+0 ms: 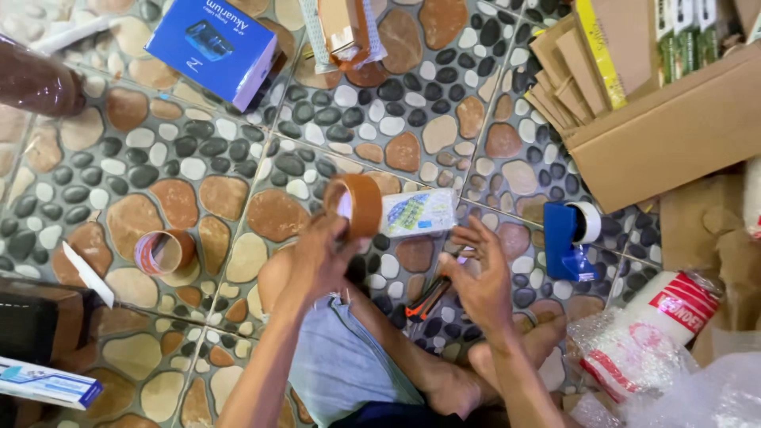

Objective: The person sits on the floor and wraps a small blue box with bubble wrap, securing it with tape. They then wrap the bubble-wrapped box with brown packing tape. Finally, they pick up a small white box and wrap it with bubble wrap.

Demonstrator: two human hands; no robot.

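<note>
Left hand (317, 257) clamped on brown packing-tape roll (355, 204), held upright just above pebble-tile floor (198, 150); right hand (479, 277) open, fingers spread, holding nothing, near small bubble-wrapped parcel (416, 212) lying just beside roll. Best to keep roll steady w/ firm grip & free end of tape in sight (can't tell where it is). Round about: orange-handled cutter (428, 297) under right hand, blue tape dispenser (572, 234) to right, spare tape roll (162, 252) to left, blue box (214, 43), cardboard box (674, 135), bubble wrap (634, 357); own bare feet & legs crowd floor space.
</note>
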